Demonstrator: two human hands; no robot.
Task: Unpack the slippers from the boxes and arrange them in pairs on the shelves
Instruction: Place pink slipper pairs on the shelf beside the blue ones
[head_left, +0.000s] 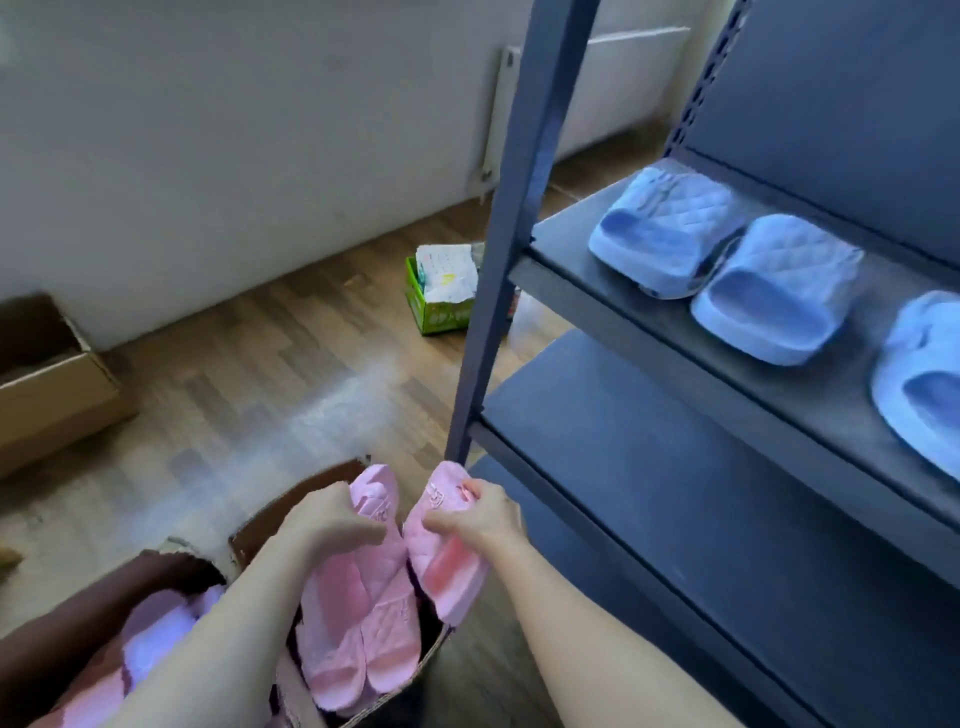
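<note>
Pink slippers in both hands over the carton, blue ones already shelved.

Well left of both grips, an open cardboard box (52, 384) sits on the floor. Under the left hand (332, 519) is the carton (260, 525), with more pink slippers inside. The left grip curls round the topmost pink slipper (375, 493), whose toe points away from the person and whose long axis runs near-to-far. The right hand (478, 514) pinches the strap of a second pink slipper (444, 566), held just right of the carton rim, toe also away, footbed turned toward its mate. Up and right of that grip, the upper shelf (597, 234) carries a blue pair (670, 234) touching side by side, and a third blue slipper (919, 379) at the frame edge. By my reckoning the work is partway: blue started, pink all still to place.
</note>
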